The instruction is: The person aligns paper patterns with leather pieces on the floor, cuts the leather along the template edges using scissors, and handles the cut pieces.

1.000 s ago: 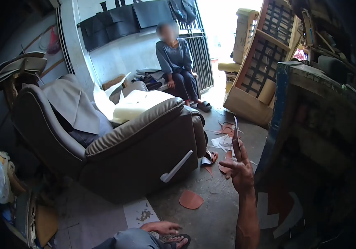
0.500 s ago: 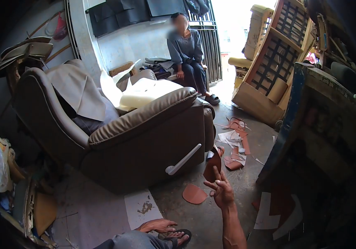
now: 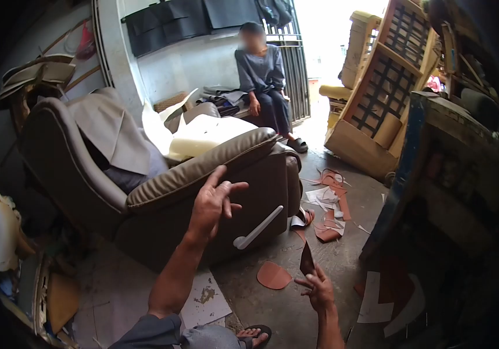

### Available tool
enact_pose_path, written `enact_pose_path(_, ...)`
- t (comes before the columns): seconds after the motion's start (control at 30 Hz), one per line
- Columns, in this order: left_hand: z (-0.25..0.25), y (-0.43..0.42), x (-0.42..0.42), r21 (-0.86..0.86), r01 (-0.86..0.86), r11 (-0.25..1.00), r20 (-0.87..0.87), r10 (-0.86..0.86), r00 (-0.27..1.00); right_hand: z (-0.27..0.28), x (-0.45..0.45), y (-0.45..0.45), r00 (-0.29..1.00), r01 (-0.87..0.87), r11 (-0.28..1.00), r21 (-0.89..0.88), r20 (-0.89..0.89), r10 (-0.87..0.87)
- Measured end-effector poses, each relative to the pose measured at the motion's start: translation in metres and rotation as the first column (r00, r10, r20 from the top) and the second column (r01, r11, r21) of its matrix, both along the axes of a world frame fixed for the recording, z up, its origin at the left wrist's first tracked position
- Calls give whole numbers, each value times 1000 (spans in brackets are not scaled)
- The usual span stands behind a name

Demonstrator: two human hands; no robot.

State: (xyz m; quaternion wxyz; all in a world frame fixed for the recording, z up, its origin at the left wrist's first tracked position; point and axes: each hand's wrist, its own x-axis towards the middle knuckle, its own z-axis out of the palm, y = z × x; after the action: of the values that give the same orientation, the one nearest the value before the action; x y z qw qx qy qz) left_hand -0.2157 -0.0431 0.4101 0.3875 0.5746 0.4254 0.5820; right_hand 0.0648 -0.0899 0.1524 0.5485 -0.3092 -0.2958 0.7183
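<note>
Your right hand (image 3: 321,291) pinches a thin reddish-brown piece (image 3: 307,259) between its fingers, over the floor (image 3: 296,314). Your left hand (image 3: 210,203), fingers spread and free, is by the lower edge of the recliner (image 3: 162,221)'s armrest (image 3: 194,171); contact is unclear. A rounded red patch (image 3: 274,275) lies near the recliner's bottom edge.

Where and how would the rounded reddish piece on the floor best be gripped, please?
Probably pinch the rounded piece by its near edge, coming in low from the camera side: it lies flat and looks thin, and the recliner stands beyond its far edge.
</note>
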Motion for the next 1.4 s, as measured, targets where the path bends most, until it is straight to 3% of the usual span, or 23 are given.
enact_pose_path(0.1, 1, -36, 47, -87, 387, 918, -196, -396, 897, -44, 7, -23, 987, 12, 995, -98, 160, 4)
enact_pose_path(0.17, -20, -52, 59, -142, 618, 773, -484, -599, 638, -73, 8, -53, 980, 57, 984, -169, 195, -24)
enact_pose_path(0.27, -5, -58, 87, -31, 732, 680, -623, -586, 518, -113, 6, -109, 940, 154, 937, -314, 339, -41)
enact_pose_path(0.37, 9, -45, 110, 88, 747, 659, -557, -589, 586, -165, -6, -173, 886, 280, 883, -377, 455, -86)
enact_pose_path(0.4, 13, -45, 115, 14, 692, 722, -567, -564, 600, -178, -9, -188, 849, 350, 852, -389, 517, -113)
enact_pose_path(0.5, 6, -8, 113, 243, 424, 872, -617, -198, 762, -181, -8, -203, 779, 437, 836, -332, 605, -167)
enact_pose_path(0.57, 36, 51, 85, 228, 264, 937, -300, -191, 935, -177, -7, -207, 783, 477, 795, -375, 592, -190)
enact_pose_path(0.63, 86, 123, 42, 152, -26, 988, 95, 11, 995, -196, -6, -203, 824, 455, 791, -408, 530, -200)
enact_pose_path(0.67, 101, 180, -7, 186, -138, 973, -11, 143, 990, -200, -4, -203, 845, 427, 798, -426, 502, -185)
enact_pose_path(0.77, 117, 321, -163, -328, -236, 915, -59, 230, 972, -193, -2, -199, 855, 400, 794, -459, 500, -142)
enact_pose_path(0.8, 110, 345, -196, -349, -453, 820, 15, 488, 872, -192, -4, -198, 855, 401, 790, -465, 498, -141)
enact_pose_path(0.83, 126, 297, -181, -365, -578, 730, -79, 594, 800, -191, -2, -195, 857, 386, 786, -483, 502, -112)
enact_pose_path(0.9, 118, 300, -212, -425, -603, 675, -160, 600, 784, -194, 4, -198, 858, 371, 771, -517, 509, -72)
enact_pose_path(0.97, 113, 317, -226, -416, -526, 741, -161, 510, 845, -203, 4, -200, 895, 337, 801, -496, 433, -109)
enact_pose_path(1.03, 108, 316, -211, -354, -372, 858, -385, 229, 894, -198, 6, -199, 901, 332, 785, -522, 422, -101)
enact_pose_path(1.07, 105, 262, -131, -86, -363, 928, -450, 289, 845, -198, 6, -198, 892, 334, 786, -521, 444, -85)
enact_pose_path(1.17, 112, 240, -58, 120, 103, 987, -559, -18, 829, -196, 4, -193, 881, 342, 775, -531, 467, -69)
enact_pose_path(1.2, 117, 194, -8, 207, 311, 928, -539, -157, 827, -194, 6, -195, 881, 337, 774, -536, 470, -59)
enact_pose_path(1.27, 120, 133, 53, 343, 493, 799, -635, -189, 749, -185, 6, -195, 873, 346, 763, -546, 485, -50)
enact_pose_path(1.3, 108, 104, 79, 418, 534, 735, -699, -115, 706, -183, 5, -192, 868, 347, 769, -537, 494, -46)
enact_pose_path(1.33, 95, 81, 97, 482, 687, 544, -849, 95, 519, -188, 5, -193, 868, 348, 775, -527, 494, -55)
enact_pose_path(1.37, 82, 58, 114, 499, 815, 294, -853, 332, 403, -190, 4, -196, 870, 341, 780, -525, 491, -50)
enact_pose_path(1.4, 67, 38, 123, 349, 902, 254, -906, 338, 255, -190, 4, -196, 862, 354, 777, -520, 503, -57)
